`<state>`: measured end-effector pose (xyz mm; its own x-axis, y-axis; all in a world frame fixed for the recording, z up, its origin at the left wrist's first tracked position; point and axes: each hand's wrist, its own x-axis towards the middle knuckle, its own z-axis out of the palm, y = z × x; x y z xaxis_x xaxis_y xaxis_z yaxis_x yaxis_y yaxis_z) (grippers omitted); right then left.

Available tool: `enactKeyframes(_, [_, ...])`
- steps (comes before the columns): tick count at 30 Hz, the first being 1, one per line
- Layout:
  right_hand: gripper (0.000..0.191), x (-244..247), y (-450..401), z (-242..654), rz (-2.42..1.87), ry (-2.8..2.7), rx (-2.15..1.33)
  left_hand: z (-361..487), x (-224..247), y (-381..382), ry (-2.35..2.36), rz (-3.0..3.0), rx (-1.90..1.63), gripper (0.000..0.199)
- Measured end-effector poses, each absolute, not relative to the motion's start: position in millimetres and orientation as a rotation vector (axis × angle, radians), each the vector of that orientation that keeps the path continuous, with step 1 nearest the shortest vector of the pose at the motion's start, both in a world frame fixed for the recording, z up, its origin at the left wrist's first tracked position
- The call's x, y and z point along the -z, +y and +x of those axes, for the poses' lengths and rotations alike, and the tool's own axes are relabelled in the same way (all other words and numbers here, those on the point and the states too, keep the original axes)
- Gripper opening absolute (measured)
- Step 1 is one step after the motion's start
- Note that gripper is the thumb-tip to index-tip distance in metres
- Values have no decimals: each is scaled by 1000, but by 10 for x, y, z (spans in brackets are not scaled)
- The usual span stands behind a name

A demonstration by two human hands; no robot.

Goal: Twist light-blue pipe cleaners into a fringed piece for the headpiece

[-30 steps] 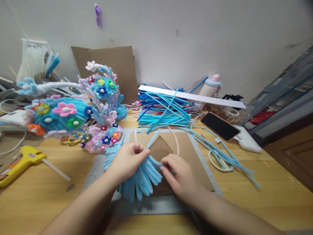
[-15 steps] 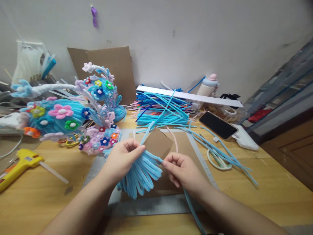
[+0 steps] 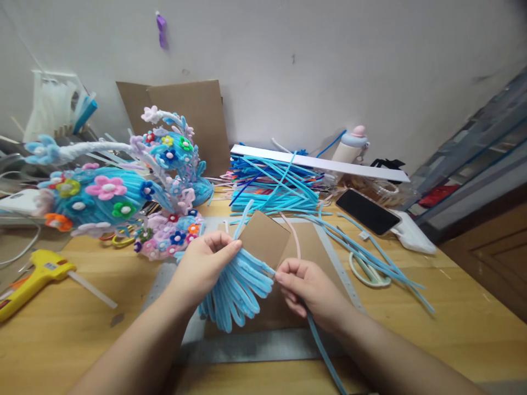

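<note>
A fan of looped light-blue pipe cleaners (image 3: 236,291) hangs from my left hand (image 3: 208,260), whose thumb and fingers pinch its gathered top. My right hand (image 3: 307,285) is closed on the outer end of a light-blue pipe cleaner at the fan's right side. A long blue strand (image 3: 325,351) trails below my right hand toward the bottom edge. Behind the fan is a small brown cardboard piece (image 3: 265,236), its lower part hidden by the loops. Larger cardboard (image 3: 325,258) lies under my hands on a grey mat (image 3: 263,345).
Flower-covered blue craft pieces (image 3: 99,197) stand at the left, above a yellow glue gun (image 3: 49,274). Piled pipe cleaners (image 3: 275,186) lie at the back under a white strip (image 3: 321,162). On the right are a phone (image 3: 368,211), scissors (image 3: 370,274) and a bottle (image 3: 352,145).
My left hand has shifted slightly left and up, and the short strand above it sits a little further left. Both hands keep their grips. The whole view has shifted slightly.
</note>
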<state>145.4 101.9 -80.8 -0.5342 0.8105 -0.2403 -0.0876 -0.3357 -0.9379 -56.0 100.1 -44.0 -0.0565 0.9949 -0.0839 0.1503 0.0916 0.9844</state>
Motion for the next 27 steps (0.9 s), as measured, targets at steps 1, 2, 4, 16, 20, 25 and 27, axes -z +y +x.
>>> enactKeyframes(1, [26,806,1024,1462,-963,-1284,-1928,-562,437,1002,1398,1231,-1103,27])
enactKeyframes(2, [26,802,1029,1471,-947,-1284,-1926,-563,432,1003,1399,1233,-1101,26])
enactKeyframes(4, [25,794,1036,1486,-929,-1298,-1914,-563,419,1002,1397,1233,-1098,26])
enactKeyframes(16, [25,806,1058,1518,-913,-1319,-2025,-581,422,1002,1293,1129,-1053,27])
enactKeyframes(20, [28,784,1053,1544,-842,-1418,-2205,-621,446,1003,1218,1096,-975,27])
enactKeyframes(25, [24,674,1069,1575,-743,-1767,-2204,-608,429,973,1126,1143,-791,25])
enactKeyframes(27, [23,632,1113,1570,-636,-2012,-2104,-574,420,951,1063,1200,-680,24])
